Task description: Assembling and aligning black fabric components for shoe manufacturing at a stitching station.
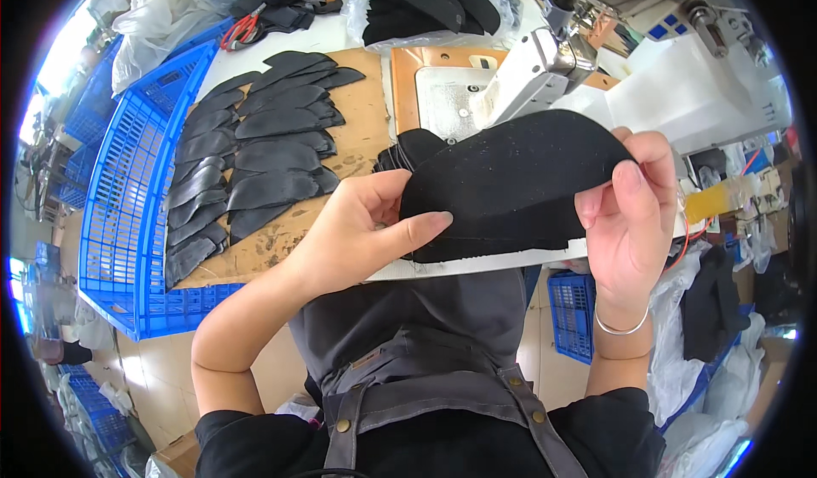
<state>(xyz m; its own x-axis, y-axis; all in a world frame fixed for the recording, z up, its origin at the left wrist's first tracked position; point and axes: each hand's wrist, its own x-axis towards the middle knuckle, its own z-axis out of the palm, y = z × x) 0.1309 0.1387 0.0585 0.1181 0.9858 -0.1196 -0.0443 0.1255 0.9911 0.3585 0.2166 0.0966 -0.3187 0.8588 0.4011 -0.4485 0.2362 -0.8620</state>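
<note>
A curved black fabric piece [511, 180] is held up between both hands above the table edge. My left hand [362, 227] pinches its left end, thumb lying along the lower edge. My right hand [630, 210] grips the right end, fingers folded over the top; a thin bracelet circles that wrist. More black pieces [417, 150] lie just behind the held one, partly hidden.
Rows of black cut pieces [255, 146] lie overlapping on a brown board [362, 125]. A blue plastic crate [123, 188] stands at the left. A white sewing machine [545, 61] is behind, and bags of black parts [425, 5] at the back.
</note>
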